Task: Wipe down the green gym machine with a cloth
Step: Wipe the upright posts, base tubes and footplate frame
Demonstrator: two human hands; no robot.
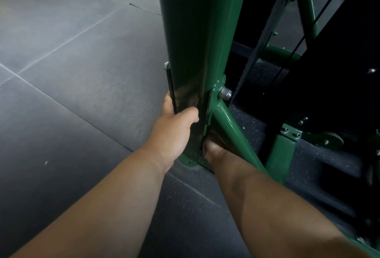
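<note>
Low on the green upright post [193, 31] of the gym machine, both hands work close to its bolted foot [188, 162]. On that side of the post the left hand [174, 132] clasps it, thumb across the front face and fingers curled round the far edge, where a dark strip [171, 91] runs along the metal. The right hand [212, 150] reaches in behind the post, into the corner where a slanted green brace [232, 128] meets it; its fingers are hidden by the post, so I cannot tell whether they are clenched or loose. Something brownish and dim sits just above that hand, possibly the cloth, but it is too dark to say. A silver bolt [225, 94] sits above the right hand at the joint, and grey floor tiles [72, 72] spread away beyond the left hand.

As I judge it, the step in hand is wiping the bottom of the post and the joint behind it. The next move would call for working the cloth round the welded corner and the bolt, then along the brace.
</note>
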